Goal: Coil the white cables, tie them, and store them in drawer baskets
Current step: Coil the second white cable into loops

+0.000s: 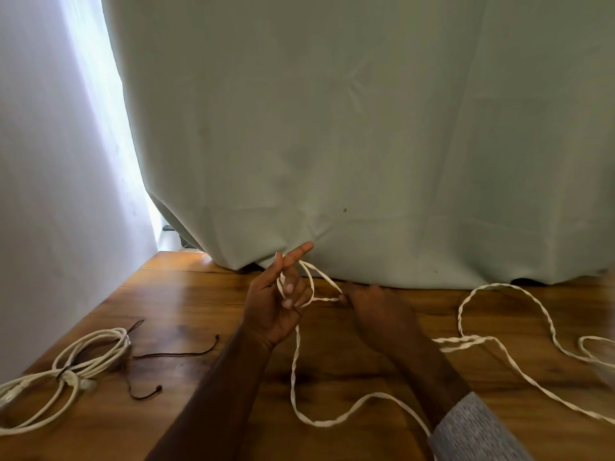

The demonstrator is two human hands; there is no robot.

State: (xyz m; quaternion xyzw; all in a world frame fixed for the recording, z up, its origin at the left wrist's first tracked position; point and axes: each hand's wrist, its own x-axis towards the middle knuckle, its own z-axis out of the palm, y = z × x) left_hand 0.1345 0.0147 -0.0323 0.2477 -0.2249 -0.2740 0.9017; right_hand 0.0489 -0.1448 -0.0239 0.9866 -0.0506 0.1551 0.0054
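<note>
A white twisted cable (294,367) runs loose across the wooden table (199,294), with wide loops trailing off to the right. My left hand (279,304) is raised palm up and holds one small loop of that cable round its curled fingers, index finger pointing out. My right hand (372,307) sits just right of it, palm down, pinching the cable where the loop closes. A second white cable (90,354) lies coiled and tied at the table's left edge.
Two thin dark ties (179,353) lie on the table between the coiled cable and my left arm. A pale green curtain (332,128) hangs behind the table's far edge. A white wall stands at the left.
</note>
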